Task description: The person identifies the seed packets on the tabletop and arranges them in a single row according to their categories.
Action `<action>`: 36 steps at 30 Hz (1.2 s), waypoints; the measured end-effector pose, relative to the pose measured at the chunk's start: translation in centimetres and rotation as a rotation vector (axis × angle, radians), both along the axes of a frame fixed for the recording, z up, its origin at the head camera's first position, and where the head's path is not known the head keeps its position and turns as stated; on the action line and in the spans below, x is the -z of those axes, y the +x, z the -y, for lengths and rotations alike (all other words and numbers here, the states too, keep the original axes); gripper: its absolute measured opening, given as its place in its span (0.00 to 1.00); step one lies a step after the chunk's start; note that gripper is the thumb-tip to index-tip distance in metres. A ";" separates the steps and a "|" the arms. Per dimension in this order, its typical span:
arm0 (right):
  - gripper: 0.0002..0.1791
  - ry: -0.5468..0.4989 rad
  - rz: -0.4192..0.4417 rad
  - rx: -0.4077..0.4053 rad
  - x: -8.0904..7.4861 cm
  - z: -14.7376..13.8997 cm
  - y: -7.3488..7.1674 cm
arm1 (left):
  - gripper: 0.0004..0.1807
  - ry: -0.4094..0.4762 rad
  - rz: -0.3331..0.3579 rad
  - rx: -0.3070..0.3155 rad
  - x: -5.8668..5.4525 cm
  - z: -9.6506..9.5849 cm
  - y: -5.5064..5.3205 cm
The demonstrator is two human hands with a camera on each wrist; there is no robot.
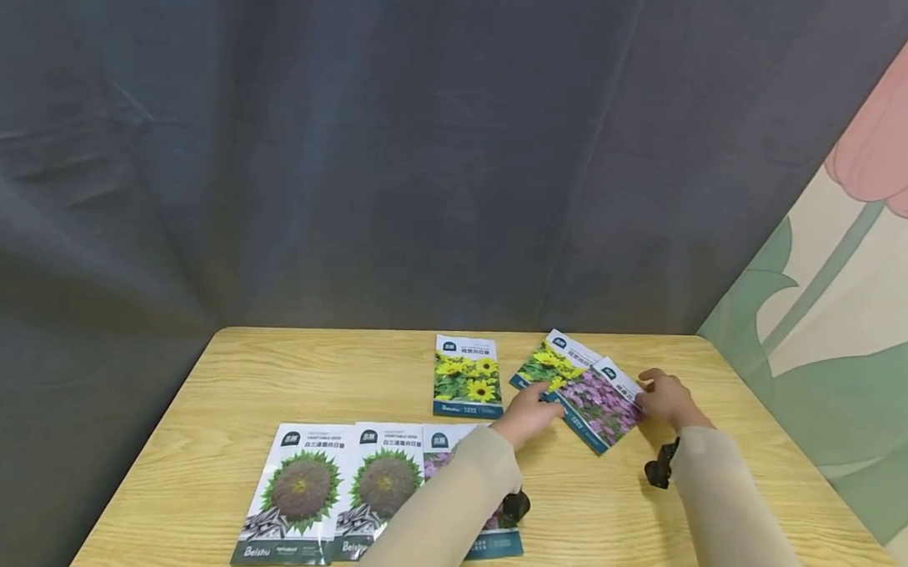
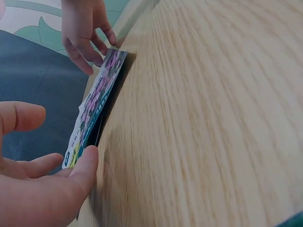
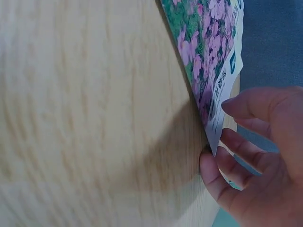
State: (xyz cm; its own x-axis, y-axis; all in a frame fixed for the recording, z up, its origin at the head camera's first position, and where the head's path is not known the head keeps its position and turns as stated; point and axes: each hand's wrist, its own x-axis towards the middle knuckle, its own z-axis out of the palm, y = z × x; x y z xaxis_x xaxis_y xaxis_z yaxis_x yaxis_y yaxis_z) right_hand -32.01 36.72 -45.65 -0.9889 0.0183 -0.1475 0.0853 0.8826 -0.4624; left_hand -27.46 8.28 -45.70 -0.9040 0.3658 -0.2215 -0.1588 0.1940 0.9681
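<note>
Two seed packets overlap at an angle at the back right of the table: a purple-flower packet (image 1: 601, 399) lies partly over a yellow-sunflower packet (image 1: 543, 365). At their lower left edge is my left hand (image 1: 532, 414); in the left wrist view its fingertips (image 2: 89, 158) touch that edge while another digit stays raised. My right hand (image 1: 666, 397) is at the purple packet's right end. In the right wrist view, its fingertips (image 3: 208, 165) touch the packet's corner and one digit sits above it, apart from the other fingers. A dark gap shows beneath the packets' near edge.
Another yellow-sunflower packet (image 1: 466, 376) lies flat at the back middle. Two large sunflower-head packets (image 1: 299, 493) overlap in the front left. Beside them, a purple-flower packet (image 1: 493, 545) is partly covered by my left sleeve. A dark curtain (image 1: 421, 193) hangs behind the wooden table (image 1: 225, 392).
</note>
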 end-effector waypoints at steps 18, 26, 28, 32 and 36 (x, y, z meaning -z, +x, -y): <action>0.24 -0.135 -0.028 0.027 -0.6 0.5 1.0 | 0.28 0.217 0.064 -0.169 0.8 -0.9 0.7; 0.21 -0.315 -0.052 0.046 -0.9 2.2 1.1 | 0.15 0.271 0.076 -0.284 1.2 -0.8 1.4; 0.22 -0.348 -0.066 0.054 -0.9 2.6 1.2 | 0.15 0.293 0.084 -0.294 1.1 -0.6 1.6; 0.24 -0.459 -0.100 0.115 -0.7 3.3 2.0 | 0.16 0.341 0.097 -0.290 0.7 -0.1 2.3; 0.24 -0.610 -0.149 0.230 -0.6 4.3 3.1 | 0.16 0.396 0.125 -0.273 0.6 0.4 2.9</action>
